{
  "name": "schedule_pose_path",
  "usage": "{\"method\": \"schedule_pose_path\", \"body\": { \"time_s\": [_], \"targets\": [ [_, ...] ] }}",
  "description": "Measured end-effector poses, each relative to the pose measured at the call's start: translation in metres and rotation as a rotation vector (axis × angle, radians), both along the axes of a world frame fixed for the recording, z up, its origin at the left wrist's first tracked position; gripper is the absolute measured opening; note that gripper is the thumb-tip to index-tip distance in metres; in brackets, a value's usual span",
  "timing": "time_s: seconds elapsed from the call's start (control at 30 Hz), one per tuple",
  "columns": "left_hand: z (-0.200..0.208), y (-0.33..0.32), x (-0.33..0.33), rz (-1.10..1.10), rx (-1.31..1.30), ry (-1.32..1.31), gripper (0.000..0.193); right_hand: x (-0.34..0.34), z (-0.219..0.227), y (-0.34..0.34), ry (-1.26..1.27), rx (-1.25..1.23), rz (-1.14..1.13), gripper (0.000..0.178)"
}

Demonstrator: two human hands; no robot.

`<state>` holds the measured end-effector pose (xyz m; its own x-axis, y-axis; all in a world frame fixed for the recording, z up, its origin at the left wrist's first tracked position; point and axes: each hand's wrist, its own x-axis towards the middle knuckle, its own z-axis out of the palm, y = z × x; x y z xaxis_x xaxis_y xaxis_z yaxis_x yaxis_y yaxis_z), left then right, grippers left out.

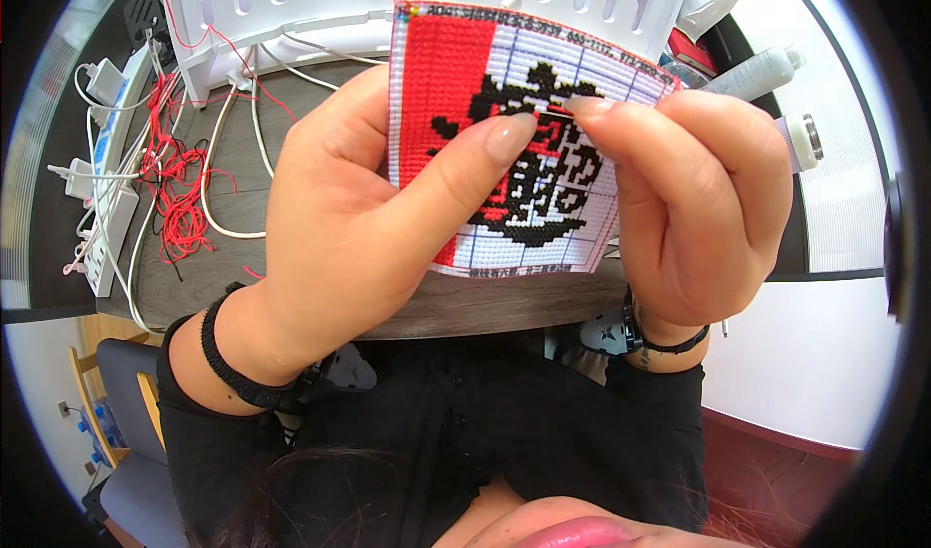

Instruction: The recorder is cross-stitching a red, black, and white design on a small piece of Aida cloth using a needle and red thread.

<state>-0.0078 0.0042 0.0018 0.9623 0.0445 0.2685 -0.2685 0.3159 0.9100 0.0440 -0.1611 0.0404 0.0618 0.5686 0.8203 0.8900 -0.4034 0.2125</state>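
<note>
My left hand grips a square cross-stitch cloth by its left side, thumb on the front and fingers behind. The cloth is held up tilted above the table, with a red stitched band on the left and a black and red motif on a white gridded ground. My right hand is closed in a pinch at the motif, near my left thumb tip. A thin, pale needle shows between the right fingertips and the left thumb; most of it is hidden.
Tangled red thread lies on the grey table at the left, among white cables and a power strip. A white slatted rack stands at the back. A pale bottle is at the far right; a grey chair stands lower left.
</note>
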Motion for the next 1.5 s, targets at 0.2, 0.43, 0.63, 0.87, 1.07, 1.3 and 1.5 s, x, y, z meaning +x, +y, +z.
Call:
{"method": "schedule_pose_path", "body": {
  "time_s": [0.2, 0.43, 0.63, 0.87, 1.07, 1.3, 1.5],
  "targets": [
    [0.001, 0.001, 0.000, -0.011, 0.011, 0.003, 0.021, 0.000, 0.000, 0.000, -0.005, -0.009, -0.015, 0.019],
    [0.000, 0.002, -0.001, 0.120, 0.289, -0.078, 0.018, -0.002, -0.004, 0.000, -0.110, -0.047, -0.087, 0.022],
    [-0.002, 0.004, 0.000, 0.232, 0.495, -0.194, 0.019, -0.001, -0.008, 0.006, 0.066, 0.051, 0.054, 0.020],
    [-0.001, 0.001, -0.003, 0.175, 0.411, -0.166, 0.018, -0.003, 0.021, -0.007, 0.431, -0.042, 0.175, 0.029],
    [0.005, -0.004, -0.004, -0.094, 0.000, -0.043, 0.019, 0.029, -0.009, -0.010, 1.083, 0.428, 0.489, 0.025],
    [0.005, 0.000, -0.001, -0.065, 0.036, -0.054, 0.020, 0.016, -0.017, -0.004, 1.015, 0.153, 0.385, 0.035],
    [0.003, 0.003, -0.003, -0.063, -0.021, -0.051, 0.019, 0.033, -0.025, -0.002, 0.870, 0.221, 0.401, 0.028]
  ]
}}
